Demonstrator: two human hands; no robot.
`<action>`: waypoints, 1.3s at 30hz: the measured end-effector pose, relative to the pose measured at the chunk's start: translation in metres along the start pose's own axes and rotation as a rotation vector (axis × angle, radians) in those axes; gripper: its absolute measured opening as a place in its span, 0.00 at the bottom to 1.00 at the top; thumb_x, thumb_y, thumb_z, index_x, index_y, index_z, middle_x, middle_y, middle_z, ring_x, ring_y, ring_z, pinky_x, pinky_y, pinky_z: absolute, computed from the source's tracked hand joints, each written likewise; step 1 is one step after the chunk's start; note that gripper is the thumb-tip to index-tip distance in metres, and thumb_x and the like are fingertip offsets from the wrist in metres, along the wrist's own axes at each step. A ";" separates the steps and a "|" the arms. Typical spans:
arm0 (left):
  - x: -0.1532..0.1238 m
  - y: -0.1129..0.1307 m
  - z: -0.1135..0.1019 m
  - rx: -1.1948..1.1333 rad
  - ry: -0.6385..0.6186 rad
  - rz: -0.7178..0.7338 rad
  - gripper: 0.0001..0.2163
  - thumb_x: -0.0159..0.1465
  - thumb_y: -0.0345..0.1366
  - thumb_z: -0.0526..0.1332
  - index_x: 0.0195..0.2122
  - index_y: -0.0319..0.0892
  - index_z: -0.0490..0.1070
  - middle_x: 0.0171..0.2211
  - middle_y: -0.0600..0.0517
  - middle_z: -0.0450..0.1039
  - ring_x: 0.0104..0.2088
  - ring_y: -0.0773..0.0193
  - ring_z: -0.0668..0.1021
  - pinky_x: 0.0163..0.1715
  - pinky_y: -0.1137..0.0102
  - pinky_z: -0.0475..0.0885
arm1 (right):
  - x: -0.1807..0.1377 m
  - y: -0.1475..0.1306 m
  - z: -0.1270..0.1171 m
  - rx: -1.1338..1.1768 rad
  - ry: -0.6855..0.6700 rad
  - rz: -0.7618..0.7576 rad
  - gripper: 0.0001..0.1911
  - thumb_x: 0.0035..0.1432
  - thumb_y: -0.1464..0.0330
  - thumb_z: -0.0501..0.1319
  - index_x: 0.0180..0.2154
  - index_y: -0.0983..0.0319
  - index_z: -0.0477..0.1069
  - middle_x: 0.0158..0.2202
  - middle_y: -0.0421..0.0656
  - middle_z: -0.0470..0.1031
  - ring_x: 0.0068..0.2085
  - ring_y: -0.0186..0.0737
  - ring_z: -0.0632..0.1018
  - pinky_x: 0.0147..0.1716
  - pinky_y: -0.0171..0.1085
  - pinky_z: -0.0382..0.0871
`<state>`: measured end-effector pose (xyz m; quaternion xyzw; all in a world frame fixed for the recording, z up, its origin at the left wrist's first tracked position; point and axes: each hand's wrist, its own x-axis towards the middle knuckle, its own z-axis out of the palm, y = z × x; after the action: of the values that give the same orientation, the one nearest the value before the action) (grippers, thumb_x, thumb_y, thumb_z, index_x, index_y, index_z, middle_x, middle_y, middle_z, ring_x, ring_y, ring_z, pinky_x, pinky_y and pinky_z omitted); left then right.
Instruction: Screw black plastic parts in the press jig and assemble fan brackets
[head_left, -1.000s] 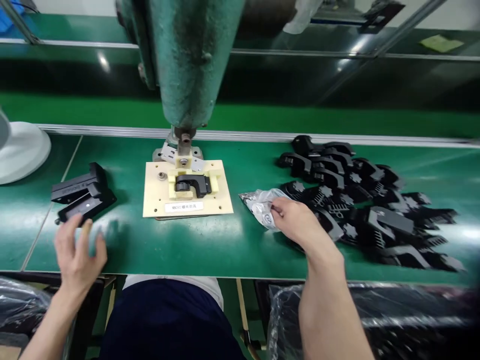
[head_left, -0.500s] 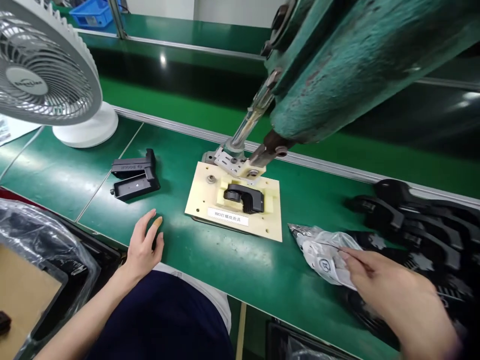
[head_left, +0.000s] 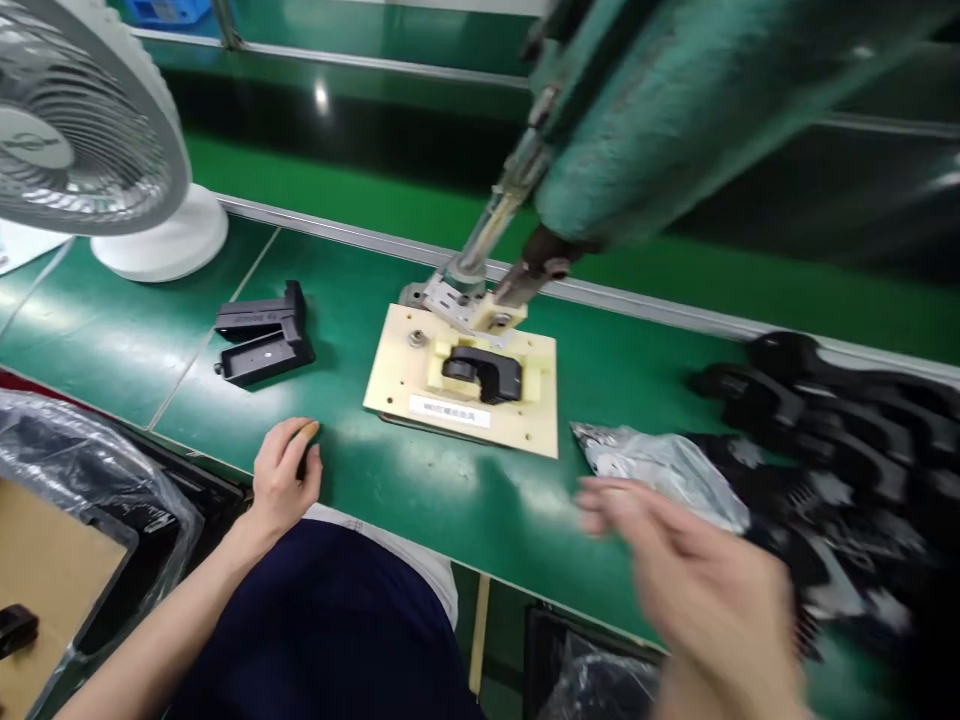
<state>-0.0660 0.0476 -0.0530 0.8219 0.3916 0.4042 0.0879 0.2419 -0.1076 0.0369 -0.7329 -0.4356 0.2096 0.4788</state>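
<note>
My left hand (head_left: 283,470) rests near the bench's front edge, fingers loosely curled and the thumb apart, nothing visible in it; one finger has a yellowish covering at its tip. My right hand (head_left: 697,570), smeared by motion, hovers in front of a clear plastic bag (head_left: 667,462). Its thumb and fingertips are pinched together; what they hold, if anything, is too blurred to make out. Between the hands and farther back lies a cream fixture plate (head_left: 386,375) with a white label. A curved black plastic part (head_left: 495,372) sits in its nest, beneath a metal driver head (head_left: 514,300).
A black hinged housing (head_left: 262,335) lies on the bench at left, below a white fan (head_left: 161,235). Black parts (head_left: 847,430) are heaped at right. A green machine arm (head_left: 675,130) slants overhead. Plastic-lined bins stand below the bench edge.
My right hand has left the plastic bag and moved left toward me, fingers pinched. My left hand's fingers have curled in slightly. The view has shifted a little.
</note>
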 end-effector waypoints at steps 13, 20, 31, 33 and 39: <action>0.019 0.073 -0.052 -0.402 -0.078 0.094 0.22 0.56 0.18 0.60 0.51 0.41 0.68 0.35 0.48 0.75 0.38 0.60 0.78 0.39 0.62 0.77 | -0.035 -0.068 0.167 1.186 -0.340 0.772 0.05 0.42 0.66 0.67 0.24 0.61 0.79 0.23 0.43 0.76 0.26 0.34 0.73 0.28 0.34 0.64; 0.028 0.070 -0.036 -0.279 -0.080 0.184 0.20 0.57 0.19 0.61 0.50 0.39 0.68 0.32 0.47 0.77 0.36 0.59 0.78 0.33 0.65 0.78 | -0.031 -0.071 0.168 1.162 -0.418 0.704 0.06 0.44 0.69 0.62 0.20 0.61 0.77 0.22 0.40 0.71 0.27 0.34 0.69 0.33 0.35 0.64; 0.024 0.071 -0.034 -0.834 -0.115 -0.879 0.10 0.55 0.33 0.68 0.38 0.41 0.73 0.26 0.53 0.78 0.30 0.64 0.80 0.36 0.69 0.76 | -0.037 -0.068 0.163 0.292 -0.248 -0.055 0.11 0.61 0.71 0.56 0.26 0.61 0.70 0.25 0.40 0.71 0.27 0.34 0.71 0.29 0.35 0.65; 0.030 0.073 -0.033 -1.066 -0.112 -1.179 0.13 0.51 0.35 0.71 0.37 0.40 0.73 0.25 0.54 0.77 0.28 0.66 0.79 0.33 0.71 0.74 | -0.037 -0.068 0.165 0.209 -0.110 -0.135 0.07 0.60 0.72 0.57 0.31 0.60 0.71 0.28 0.41 0.73 0.29 0.35 0.73 0.29 0.35 0.67; 0.038 0.077 -0.034 -1.216 -0.084 -1.402 0.14 0.45 0.32 0.73 0.32 0.38 0.74 0.24 0.53 0.75 0.25 0.69 0.76 0.27 0.74 0.70 | -0.033 -0.068 0.170 0.177 -0.039 -0.250 0.07 0.59 0.76 0.58 0.37 0.61 0.73 0.33 0.42 0.73 0.30 0.33 0.75 0.28 0.33 0.70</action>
<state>-0.0330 0.0172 0.0273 0.2241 0.5161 0.3644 0.7421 0.0714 -0.0360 0.0163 -0.6237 -0.5123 0.2000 0.5555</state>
